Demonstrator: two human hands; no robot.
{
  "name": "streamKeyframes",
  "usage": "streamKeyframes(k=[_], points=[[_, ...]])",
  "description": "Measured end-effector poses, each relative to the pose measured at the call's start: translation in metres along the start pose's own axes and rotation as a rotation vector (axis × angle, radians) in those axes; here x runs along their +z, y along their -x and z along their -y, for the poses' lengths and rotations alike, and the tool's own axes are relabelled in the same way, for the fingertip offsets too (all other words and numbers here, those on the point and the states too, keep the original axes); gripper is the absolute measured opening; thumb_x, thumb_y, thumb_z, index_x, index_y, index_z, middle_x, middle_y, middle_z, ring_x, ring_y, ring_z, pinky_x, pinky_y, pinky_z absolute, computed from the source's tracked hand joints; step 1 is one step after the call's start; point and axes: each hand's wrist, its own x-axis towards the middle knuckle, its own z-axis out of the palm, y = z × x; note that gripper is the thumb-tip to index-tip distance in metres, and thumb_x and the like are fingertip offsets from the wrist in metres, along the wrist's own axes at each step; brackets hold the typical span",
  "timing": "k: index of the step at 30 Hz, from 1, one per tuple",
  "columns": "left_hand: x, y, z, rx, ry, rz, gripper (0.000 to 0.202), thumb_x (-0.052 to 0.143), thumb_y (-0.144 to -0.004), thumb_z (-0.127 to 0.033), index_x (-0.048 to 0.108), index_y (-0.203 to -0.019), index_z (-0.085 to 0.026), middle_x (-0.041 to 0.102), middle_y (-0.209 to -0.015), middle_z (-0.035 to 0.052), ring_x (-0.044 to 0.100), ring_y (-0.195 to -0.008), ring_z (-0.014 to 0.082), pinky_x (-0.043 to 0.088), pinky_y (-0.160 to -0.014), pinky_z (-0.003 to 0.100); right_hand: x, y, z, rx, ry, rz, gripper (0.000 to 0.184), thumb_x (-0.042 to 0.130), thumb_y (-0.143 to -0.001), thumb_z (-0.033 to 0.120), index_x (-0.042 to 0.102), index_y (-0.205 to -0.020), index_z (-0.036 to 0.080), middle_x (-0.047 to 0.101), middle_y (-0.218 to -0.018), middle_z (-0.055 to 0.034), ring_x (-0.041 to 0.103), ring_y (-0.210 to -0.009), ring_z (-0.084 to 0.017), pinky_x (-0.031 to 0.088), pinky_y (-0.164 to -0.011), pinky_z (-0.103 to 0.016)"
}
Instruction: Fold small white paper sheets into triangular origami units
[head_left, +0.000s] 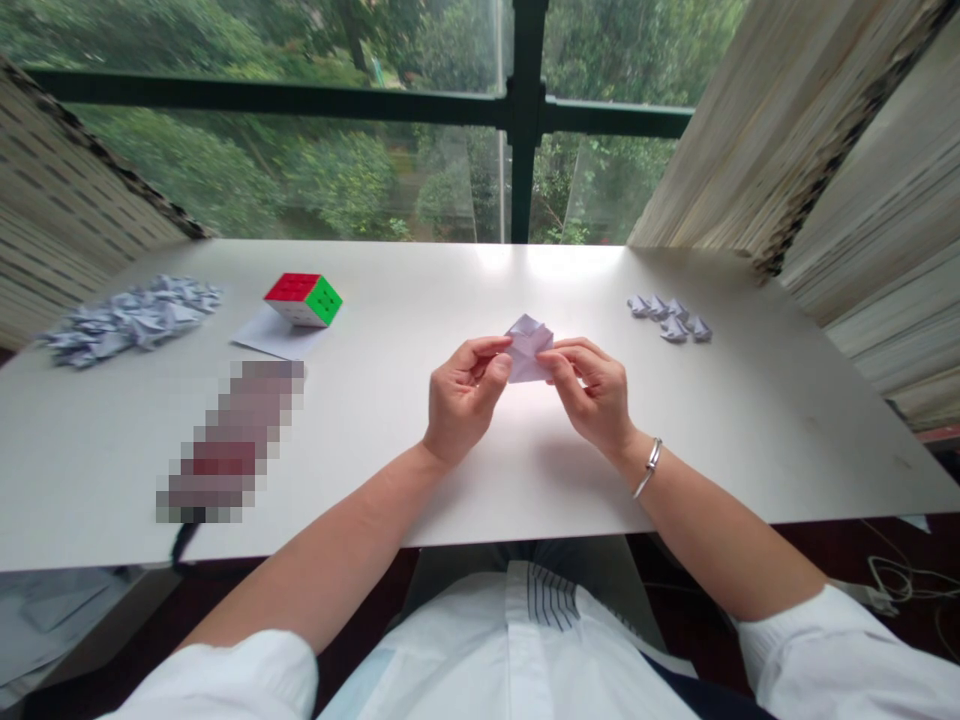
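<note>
A small folded piece of white paper (pixel 529 362) is held up between both hands, over the middle of the table. My left hand (pixel 466 392) pinches its left edge between thumb and fingers. On the opposite edge, my right hand (pixel 592 388) grips the paper the same way. Creases and a pointed top show on the sheet; the parts under the fingertips are hidden.
On the white table (pixel 420 290), a pile of folded paper pieces (pixel 139 322) lies far left. A puzzle cube (pixel 304 298) rests on white paper sheets (pixel 262 335). Several small folded papers (pixel 671 318) sit at right. A blurred-out object (pixel 232 440) lies front left.
</note>
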Motion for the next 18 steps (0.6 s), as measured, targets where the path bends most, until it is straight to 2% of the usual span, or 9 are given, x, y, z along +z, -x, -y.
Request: streamKeyframes(k=[4,9,14,18], points=[[0.0006,-0.0044,0.0014,-0.057,0.123,-0.058,0.033,0.074,-0.080,-0.035,0.063,-0.108,-0.021,0.071,-0.088,0.0019,0.067,-0.073,0.0130,0.056,-0.069,0.026,0.0011,-0.0003,-0.0028,-0.048,0.088,-0.011,0.013,0.058,-0.092,0.026,0.070,-0.090,0.020,0.069,-0.090,-0.0053,0.066,-0.076,-0.015,0.060,-0.060,-0.027],[0.0026,-0.0042,0.0012,-0.121,0.097,-0.053,0.031,0.077,-0.077,-0.037,0.065,-0.100,-0.019,0.069,-0.081,0.0014,0.066,-0.069,0.0119,0.054,-0.063,0.023,0.0051,0.0042,-0.0080,-0.058,0.093,-0.009,0.016,0.059,-0.091,0.025,0.064,-0.106,0.024,0.071,-0.098,-0.0037,0.069,-0.082,-0.015,0.061,-0.064,-0.027],[0.0015,-0.0037,0.0020,-0.122,0.077,-0.057,0.027,0.078,-0.076,-0.039,0.068,-0.090,-0.018,0.069,-0.078,0.0011,0.063,-0.066,0.0114,0.053,-0.062,0.023,0.0069,0.0055,-0.0077,0.078,-0.034,-0.028,0.032,0.065,-0.088,0.032,0.054,-0.118,0.026,0.071,-0.088,0.0004,0.069,-0.077,-0.014,0.059,-0.064,-0.027],[-0.0008,-0.0050,0.0021,-0.149,0.038,-0.049,0.026,0.078,-0.075,-0.039,0.071,-0.088,-0.018,0.071,-0.078,0.0019,0.064,-0.066,0.0132,0.053,-0.062,0.025,0.0056,0.0017,-0.0100,0.233,-0.175,0.002,0.031,0.066,-0.087,0.038,0.061,-0.113,0.023,0.070,-0.085,-0.0021,0.067,-0.072,-0.014,0.056,-0.059,-0.026]])
